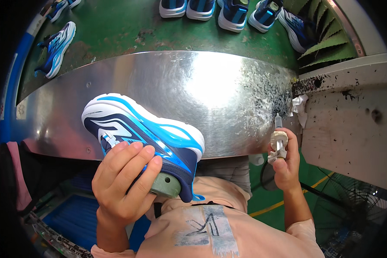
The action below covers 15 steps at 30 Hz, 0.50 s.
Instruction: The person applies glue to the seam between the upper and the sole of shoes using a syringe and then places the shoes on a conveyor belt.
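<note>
A running shoe (146,133) in navy, bright blue and white lies on its side in my left hand (127,180), its white sole turned up and away from me. A green shoe last (167,184) fills its opening. My left fingers wrap over the upper near the laces; the thumb is hidden. On the right, my right hand (288,161) grips a syringe (279,136) with a clear barrel and whitish wrapping around its flange and plunger end. The syringe tip points away from me, over the metal sheet's scuffed right part.
A shiny metal sheet (159,77) edges the green conveyor belt (112,38). Several similar shoes (232,15) stand at the far side, another shoe (58,49) at far left. Crumpled white tissue (299,107) hangs by the beige panel (348,116). A black fan (352,206) stands lower right.
</note>
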### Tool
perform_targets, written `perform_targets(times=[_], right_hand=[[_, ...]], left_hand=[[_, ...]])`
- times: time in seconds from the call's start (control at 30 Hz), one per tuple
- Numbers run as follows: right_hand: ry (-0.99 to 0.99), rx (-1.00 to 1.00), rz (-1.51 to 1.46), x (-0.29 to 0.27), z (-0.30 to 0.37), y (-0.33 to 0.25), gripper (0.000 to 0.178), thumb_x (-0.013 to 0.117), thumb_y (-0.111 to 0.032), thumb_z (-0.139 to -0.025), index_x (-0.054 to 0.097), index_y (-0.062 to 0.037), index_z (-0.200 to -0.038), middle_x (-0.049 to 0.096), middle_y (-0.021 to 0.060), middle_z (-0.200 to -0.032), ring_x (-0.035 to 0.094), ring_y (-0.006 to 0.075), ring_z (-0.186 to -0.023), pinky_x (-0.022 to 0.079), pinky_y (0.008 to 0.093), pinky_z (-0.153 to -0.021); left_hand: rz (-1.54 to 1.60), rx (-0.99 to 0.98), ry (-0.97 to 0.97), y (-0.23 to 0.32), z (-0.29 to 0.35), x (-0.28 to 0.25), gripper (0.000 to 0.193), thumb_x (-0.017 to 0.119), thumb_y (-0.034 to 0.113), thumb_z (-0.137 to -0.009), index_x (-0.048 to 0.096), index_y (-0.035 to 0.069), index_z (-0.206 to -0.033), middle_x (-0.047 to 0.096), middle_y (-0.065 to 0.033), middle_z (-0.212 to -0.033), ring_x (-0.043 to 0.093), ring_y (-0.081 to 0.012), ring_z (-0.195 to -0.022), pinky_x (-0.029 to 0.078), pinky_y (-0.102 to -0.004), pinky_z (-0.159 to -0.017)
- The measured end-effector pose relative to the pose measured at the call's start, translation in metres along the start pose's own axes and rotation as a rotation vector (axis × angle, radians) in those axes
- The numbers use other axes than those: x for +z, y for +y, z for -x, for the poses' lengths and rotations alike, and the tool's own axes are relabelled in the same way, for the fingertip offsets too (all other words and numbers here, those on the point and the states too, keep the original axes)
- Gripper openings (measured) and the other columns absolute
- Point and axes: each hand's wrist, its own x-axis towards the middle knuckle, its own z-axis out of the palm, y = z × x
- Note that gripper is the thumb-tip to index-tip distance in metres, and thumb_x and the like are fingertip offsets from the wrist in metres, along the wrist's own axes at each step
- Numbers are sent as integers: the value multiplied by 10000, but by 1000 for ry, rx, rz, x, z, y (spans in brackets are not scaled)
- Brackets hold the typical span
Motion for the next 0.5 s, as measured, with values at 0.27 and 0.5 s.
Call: perform_targets(times=[0.27,0.5], right_hand=[[-17,101,-22,9,2,-38,841,729,-586,-717,418,-23,-1259,508,1,-835,477,78,-692,402,193,-624],[-497,180,-784,51,-49,-124,969,408,-839,-725,332,-30,-1255,483,37,-640,364,75,-483,287,209,-424]], left_hand=[[27,-4,33,3,10,3,184,644,59,-740,699,65,-916,676,-91,-999,628,-244,-985,520,-392,-873],[77,-3,72,-5,20,5,166,624,84,-782,694,59,-930,669,-85,-1003,630,-233,-969,520,-373,-870]])
